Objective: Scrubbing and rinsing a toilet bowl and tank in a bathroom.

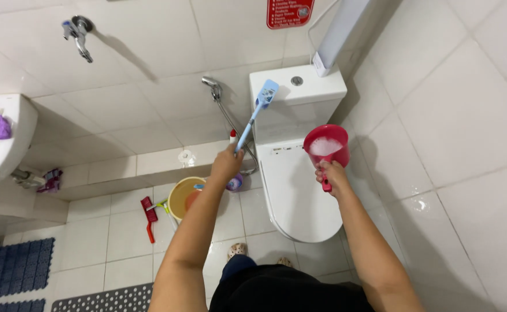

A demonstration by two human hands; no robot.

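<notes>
Bathroom, seen from above. Left hand (226, 163) is gripping, fingers wrapped tight, the lower end of a blue long-handled brush (257, 111), its head pointing up in front of the cistern (317, 95). Right hand (333, 176) is clasping the handle of a red dipper (326, 147) holding foamy water, and is hovering over the closed white toilet lid (296, 196). Step in hand, by judgement: the soapy water is being brought to the toilet for scrubbing. Any pour is calling for a steady tilt over the lid, brush kept clear. Nearby: yellow bucket (185, 196), red hand brush (148, 215) on the floor tiles, bidet sprayer (213, 86) on the wall.
</notes>
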